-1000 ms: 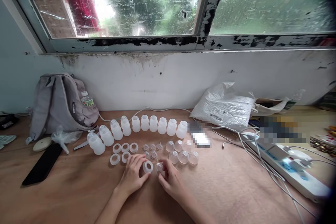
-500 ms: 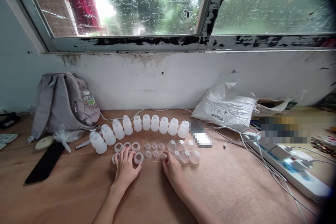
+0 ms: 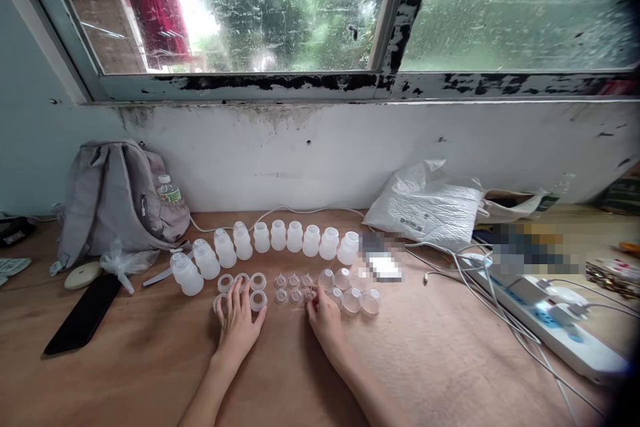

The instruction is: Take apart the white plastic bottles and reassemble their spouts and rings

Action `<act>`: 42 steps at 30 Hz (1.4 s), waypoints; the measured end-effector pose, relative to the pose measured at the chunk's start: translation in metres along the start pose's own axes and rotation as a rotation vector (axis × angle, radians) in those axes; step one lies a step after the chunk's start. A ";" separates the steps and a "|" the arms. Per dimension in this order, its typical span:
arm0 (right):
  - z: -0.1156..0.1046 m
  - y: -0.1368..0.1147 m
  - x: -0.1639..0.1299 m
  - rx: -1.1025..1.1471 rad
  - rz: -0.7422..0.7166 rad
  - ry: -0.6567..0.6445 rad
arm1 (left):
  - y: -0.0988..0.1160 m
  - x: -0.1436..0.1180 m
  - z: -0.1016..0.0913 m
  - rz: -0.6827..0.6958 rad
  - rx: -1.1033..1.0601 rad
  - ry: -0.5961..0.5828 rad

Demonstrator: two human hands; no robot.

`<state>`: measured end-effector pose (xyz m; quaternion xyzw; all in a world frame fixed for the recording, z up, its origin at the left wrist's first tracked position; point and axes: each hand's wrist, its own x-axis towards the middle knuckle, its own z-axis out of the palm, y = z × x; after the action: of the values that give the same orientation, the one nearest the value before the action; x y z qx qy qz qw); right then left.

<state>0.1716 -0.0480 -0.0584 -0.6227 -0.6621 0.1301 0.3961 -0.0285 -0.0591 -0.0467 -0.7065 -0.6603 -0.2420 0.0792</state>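
My left hand (image 3: pixel 238 315) lies spread over two rows of white screw rings (image 3: pixel 225 282), fingers apart. One ring (image 3: pixel 258 301) sits just beside its thumb and index finger. My right hand (image 3: pixel 325 315) is closed in a pinch on a clear bottle nipple (image 3: pixel 311 295), partly hidden by the fingers, at the right end of the near row of nipples (image 3: pixel 281 296). Clear dome caps (image 3: pixel 352 301) stand in two rows right beside that hand. Behind is an arc of frosted baby bottles (image 3: pixel 279 236); those at the left (image 3: pixel 187 275) have tops on, the others are uncapped.
A grey backpack (image 3: pixel 117 200) and a black phone-like slab (image 3: pixel 83 313) lie left. At the back right is a white plastic bag (image 3: pixel 427 203). A power strip (image 3: pixel 550 320) with loose white cables (image 3: pixel 500 297) runs along the right side.
The ring by my left thumb has shifted left, in line with the other rings. My right hand has moved slightly left and up with the nipple, closer to its row.
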 end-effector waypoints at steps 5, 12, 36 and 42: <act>-0.005 -0.003 -0.002 0.055 -0.012 -0.009 | -0.002 0.001 0.001 0.022 -0.023 0.017; -0.022 -0.012 -0.005 0.192 -0.023 -0.013 | 0.003 0.024 -0.015 0.071 -0.081 0.178; -0.038 -0.026 -0.012 0.375 -0.065 0.068 | 0.022 0.096 -0.082 0.042 -0.182 0.413; -0.044 -0.039 -0.015 0.706 0.078 -0.149 | 0.058 0.036 -0.073 -0.165 -0.790 0.370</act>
<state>0.1719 -0.0838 -0.0094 -0.4613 -0.5791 0.4107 0.5322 0.0109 -0.0648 0.0447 -0.5723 -0.5460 -0.6036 -0.0999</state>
